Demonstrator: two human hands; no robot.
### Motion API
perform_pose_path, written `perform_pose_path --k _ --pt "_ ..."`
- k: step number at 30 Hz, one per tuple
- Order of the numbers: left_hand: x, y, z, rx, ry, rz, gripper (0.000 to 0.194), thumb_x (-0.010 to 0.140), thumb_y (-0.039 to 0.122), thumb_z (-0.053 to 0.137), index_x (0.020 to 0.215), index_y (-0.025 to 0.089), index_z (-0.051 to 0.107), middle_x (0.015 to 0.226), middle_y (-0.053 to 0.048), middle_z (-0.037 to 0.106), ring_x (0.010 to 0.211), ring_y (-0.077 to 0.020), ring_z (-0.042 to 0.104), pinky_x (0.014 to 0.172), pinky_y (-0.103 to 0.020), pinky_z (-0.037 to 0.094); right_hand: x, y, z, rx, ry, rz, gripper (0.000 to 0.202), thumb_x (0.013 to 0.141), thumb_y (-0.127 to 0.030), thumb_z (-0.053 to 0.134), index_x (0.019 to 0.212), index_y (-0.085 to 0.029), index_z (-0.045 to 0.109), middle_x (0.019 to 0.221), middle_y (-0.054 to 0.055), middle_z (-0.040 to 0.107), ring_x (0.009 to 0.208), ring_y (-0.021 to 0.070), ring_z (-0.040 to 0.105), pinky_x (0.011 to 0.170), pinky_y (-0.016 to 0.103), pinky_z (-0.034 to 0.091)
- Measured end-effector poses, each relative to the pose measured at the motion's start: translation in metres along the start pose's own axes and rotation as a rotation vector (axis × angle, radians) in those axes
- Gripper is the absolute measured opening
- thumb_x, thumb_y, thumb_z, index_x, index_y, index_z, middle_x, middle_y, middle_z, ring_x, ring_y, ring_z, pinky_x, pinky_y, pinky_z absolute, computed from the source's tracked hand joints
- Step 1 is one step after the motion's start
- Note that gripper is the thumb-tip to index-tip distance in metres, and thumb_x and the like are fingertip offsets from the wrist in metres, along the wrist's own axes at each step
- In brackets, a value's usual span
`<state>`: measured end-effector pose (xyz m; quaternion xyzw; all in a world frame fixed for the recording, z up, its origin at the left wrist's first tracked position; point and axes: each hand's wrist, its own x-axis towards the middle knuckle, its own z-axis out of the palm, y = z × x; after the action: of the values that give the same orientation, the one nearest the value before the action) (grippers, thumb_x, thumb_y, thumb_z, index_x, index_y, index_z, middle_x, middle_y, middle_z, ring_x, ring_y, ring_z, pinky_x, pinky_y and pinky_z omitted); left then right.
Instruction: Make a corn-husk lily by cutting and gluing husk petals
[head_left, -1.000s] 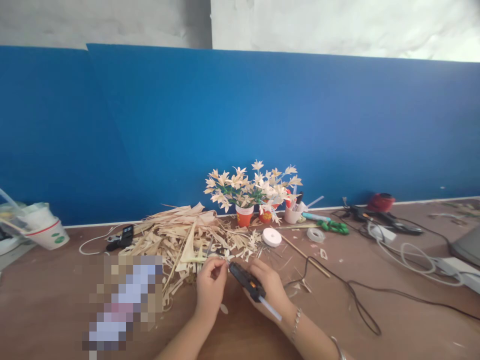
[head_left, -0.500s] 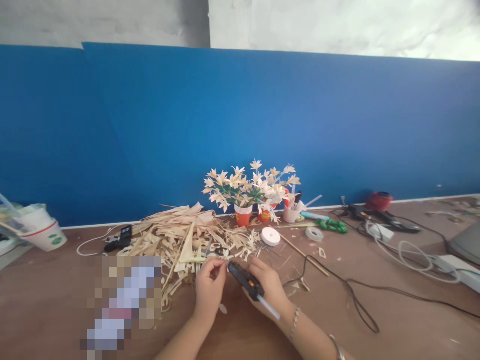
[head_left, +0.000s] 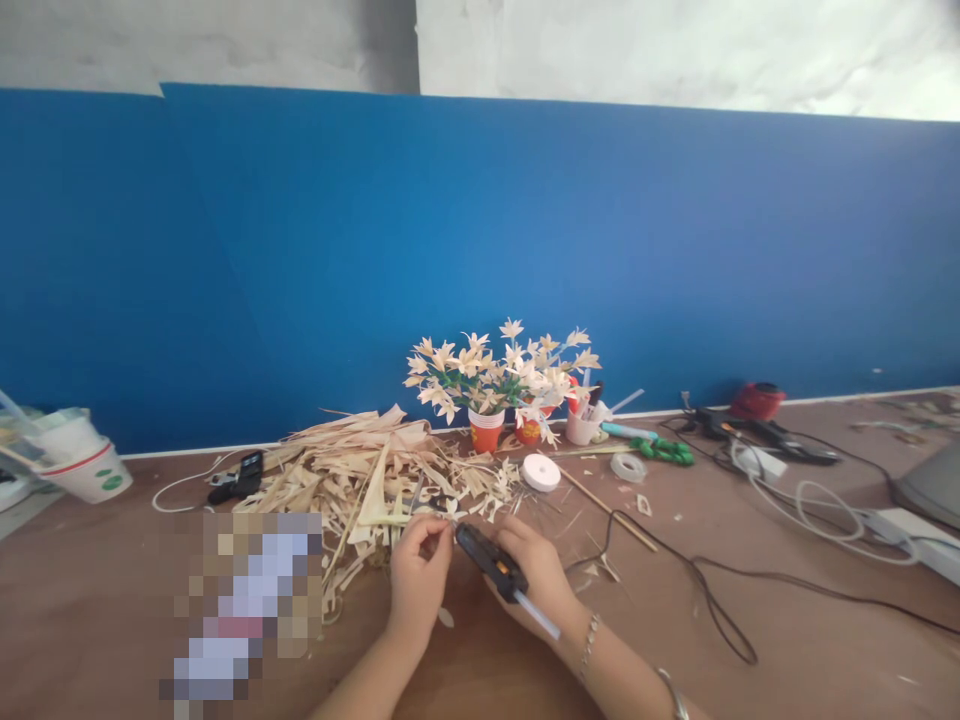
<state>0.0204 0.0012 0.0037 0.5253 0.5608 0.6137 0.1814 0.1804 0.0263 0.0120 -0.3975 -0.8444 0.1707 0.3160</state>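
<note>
My right hand (head_left: 532,570) is wrapped round a black glue gun (head_left: 491,560), with a clear glue stick (head_left: 538,614) poking out of its back end. The gun's nozzle points up and left, close to the fingertips of my left hand (head_left: 421,570). My left thumb and forefinger are pinched together on something too small to make out. Just beyond my hands lies a heap of dried husk strips (head_left: 352,470), and a loose pale petal (head_left: 446,618) rests on the table below my left hand.
Pale husk flowers (head_left: 487,365) stand in red cups (head_left: 486,432) by the blue partition (head_left: 465,220). Near them are a white tape roll (head_left: 541,473), a clear tape roll (head_left: 628,467) and a thin wooden stick (head_left: 611,510). A black cord (head_left: 720,575) crosses the table's right side. Paper cups (head_left: 86,470) stand left.
</note>
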Motion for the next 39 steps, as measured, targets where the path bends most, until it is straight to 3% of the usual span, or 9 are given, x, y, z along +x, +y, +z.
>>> perform_pose_path --k 39 --pt "-0.0010 -0.0022 0.0002 0.049 0.009 0.047 0.016 0.077 0.025 0.054 0.066 0.017 0.062 0.071 -0.004 0.062 0.068 -0.0163 0.058 0.060 -0.025 0.045 -0.0002 0.0023 0.0015 -0.014 -0.024 0.018 0.004 0.065 -0.015 0.054 0.066 -0.018 0.053 0.072 0.002 0.054 0.063 0.0138 0.053 0.057 0.021 0.037"
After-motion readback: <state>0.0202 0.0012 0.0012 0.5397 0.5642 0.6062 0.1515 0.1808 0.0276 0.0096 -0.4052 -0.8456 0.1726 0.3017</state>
